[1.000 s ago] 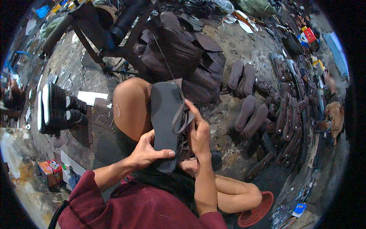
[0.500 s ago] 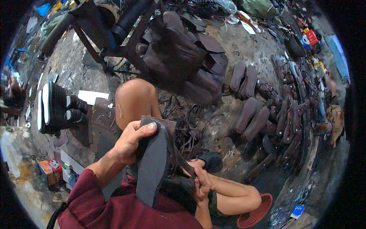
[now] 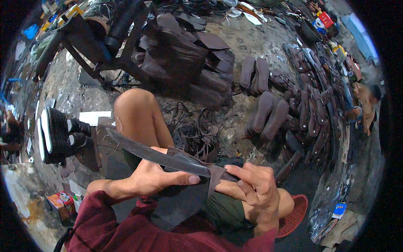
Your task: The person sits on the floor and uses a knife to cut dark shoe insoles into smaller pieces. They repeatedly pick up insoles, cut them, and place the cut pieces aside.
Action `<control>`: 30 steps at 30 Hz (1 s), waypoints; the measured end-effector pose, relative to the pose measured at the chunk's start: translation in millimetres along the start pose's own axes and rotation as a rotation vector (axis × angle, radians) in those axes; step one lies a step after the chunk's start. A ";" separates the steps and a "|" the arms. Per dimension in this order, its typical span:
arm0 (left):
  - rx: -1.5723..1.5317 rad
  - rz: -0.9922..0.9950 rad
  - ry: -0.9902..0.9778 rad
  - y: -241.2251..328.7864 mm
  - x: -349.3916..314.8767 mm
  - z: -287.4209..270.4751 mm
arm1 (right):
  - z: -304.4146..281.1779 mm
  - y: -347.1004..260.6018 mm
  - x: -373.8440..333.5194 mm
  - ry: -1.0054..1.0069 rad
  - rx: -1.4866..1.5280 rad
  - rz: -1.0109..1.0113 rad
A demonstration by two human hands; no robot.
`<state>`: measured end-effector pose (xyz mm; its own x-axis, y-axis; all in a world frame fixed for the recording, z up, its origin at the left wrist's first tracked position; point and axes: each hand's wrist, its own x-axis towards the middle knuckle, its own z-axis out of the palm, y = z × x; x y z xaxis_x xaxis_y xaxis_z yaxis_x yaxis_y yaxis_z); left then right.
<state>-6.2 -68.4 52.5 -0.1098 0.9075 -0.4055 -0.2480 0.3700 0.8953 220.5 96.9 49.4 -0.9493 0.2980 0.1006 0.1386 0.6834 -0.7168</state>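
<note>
My left hand (image 3: 155,178) is wrapped round a dark grey shoe sole (image 3: 161,157), its thumb along the near side and its fingertips behind. The sole is seen nearly edge-on, with its narrow curved end pointing up and left. At the sole's right end, a brown leather-like flap (image 3: 215,178) sticks out past the edge. My right hand (image 3: 254,187) pinches that brown flap between thumb and fingers. Whether it also holds a tool is hidden. Both hands work above my lap.
Brown insoles (image 3: 268,115) and strap pieces (image 3: 310,101) lie on the floor to the right. Ahead stands a dark metal frame (image 3: 88,71) beside a pile of brown soles (image 3: 180,63). Black sandals (image 3: 56,134) rest at the left. A red mesh item (image 3: 296,214) sits by my knee.
The sole has turned from showing its broad face, hanging down, to lying nearly edge-on and pointing left. My right hand has come up and right to the sole's end.
</note>
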 end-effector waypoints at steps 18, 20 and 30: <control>-0.677 0.228 -0.305 -108.2 42.2 -31.2 | 40.9 16.7 2.4 0.515 0.373 0.188; -0.746 0.209 -0.079 -47.9 62.0 13.5 | 60.5 9.8 -1.5 0.654 0.360 0.245; -0.965 0.116 0.437 -18.4 80.0 28.1 | 131.9 39.0 -38.8 0.755 0.093 0.149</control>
<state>16.6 3.0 8.8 -0.4700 0.7059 -0.5300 -0.8506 -0.2017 0.4857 225.4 24.1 -73.4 -0.4676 0.7791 0.4174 0.1939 0.5512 -0.8115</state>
